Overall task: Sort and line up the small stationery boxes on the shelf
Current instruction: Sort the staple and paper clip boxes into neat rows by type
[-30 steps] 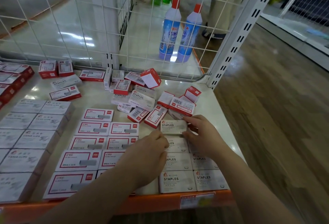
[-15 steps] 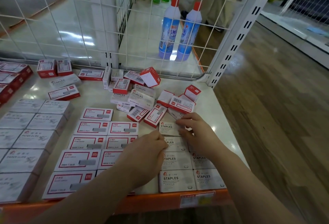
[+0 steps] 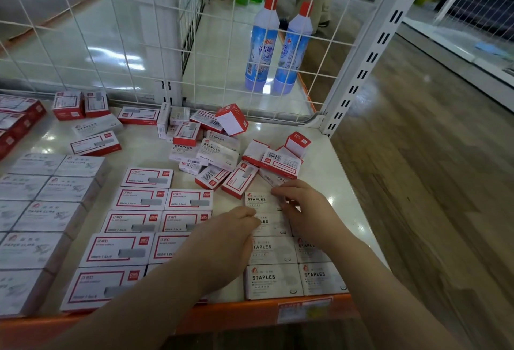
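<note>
Shelf: a pale shelf [image 3: 328,160] with an orange front lip [image 3: 236,319] carries all the stationery boxes; no bins, the boxes lie straight on the surface.
Staples column: white boxes marked STAPLES stand in two short rows at the front right, each box touching the next. The farthest one, the white STAPLES box [image 3: 260,201], heads the left row.
Red-framed rows: white boxes with red borders [image 3: 139,198] lie flat in two neat columns in the middle of the shelf.
Paper-clip block: grey-white boxes [image 3: 47,217] are packed edge to edge at the left.
Unsorted heap: red and white boxes [image 3: 219,152] lie jumbled, some tilted or on edge, between the tidy rows and the wire grid [image 3: 111,43] at the back. Two red boxes [image 3: 80,105] stand near the grid at the left.
Edges and room: the right-hand staples row runs close to the shelf's right edge, with a bare strip beside it. A slotted white upright [image 3: 361,55] marks the back right corner. Bare surface lies between the heap and the paper-clip block.
Behind the grid: two blue bottles with red caps [image 3: 278,46] stand upright on the next shelf.
Left hand: the left hand [image 3: 230,234] reaches in from below, its fingers curled at the near left edge of the white STAPLES box, touching it.
Right hand: the right hand [image 3: 303,210] lies over the right side of that box, fingers bent round its far edge and holding it.
</note>
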`<state>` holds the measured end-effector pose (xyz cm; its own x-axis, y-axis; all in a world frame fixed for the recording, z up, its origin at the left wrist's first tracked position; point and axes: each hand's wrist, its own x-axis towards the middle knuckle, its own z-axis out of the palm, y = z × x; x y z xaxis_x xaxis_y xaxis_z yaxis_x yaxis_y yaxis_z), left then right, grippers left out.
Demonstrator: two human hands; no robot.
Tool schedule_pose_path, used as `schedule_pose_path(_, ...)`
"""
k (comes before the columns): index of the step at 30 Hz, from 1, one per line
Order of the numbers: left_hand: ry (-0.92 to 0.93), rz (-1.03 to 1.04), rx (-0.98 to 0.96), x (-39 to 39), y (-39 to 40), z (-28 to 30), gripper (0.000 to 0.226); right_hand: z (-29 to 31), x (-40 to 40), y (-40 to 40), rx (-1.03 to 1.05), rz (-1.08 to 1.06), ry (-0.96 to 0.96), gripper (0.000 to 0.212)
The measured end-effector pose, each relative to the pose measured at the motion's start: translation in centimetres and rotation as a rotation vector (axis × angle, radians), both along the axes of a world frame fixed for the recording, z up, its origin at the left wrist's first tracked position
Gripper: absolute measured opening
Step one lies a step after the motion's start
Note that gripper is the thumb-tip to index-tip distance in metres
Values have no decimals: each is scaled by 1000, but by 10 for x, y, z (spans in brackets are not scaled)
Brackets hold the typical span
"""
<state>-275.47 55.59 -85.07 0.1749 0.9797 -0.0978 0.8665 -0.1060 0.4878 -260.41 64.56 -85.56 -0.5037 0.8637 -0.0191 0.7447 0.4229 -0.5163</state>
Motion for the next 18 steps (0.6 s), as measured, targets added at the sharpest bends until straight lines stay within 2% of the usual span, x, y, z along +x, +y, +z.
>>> schedule_pose_path(5,71,-4,-10,5,0,4,44,2,1,-4,-42,-11,14,34)
schedule_pose_path(14,18,6,3,3,1,3,40,1,0,-7,-43,-48,16,35)
schedule_pose_path(18,84,-18,68,4,5,4,36,1,0,-6,32,-129,47,31)
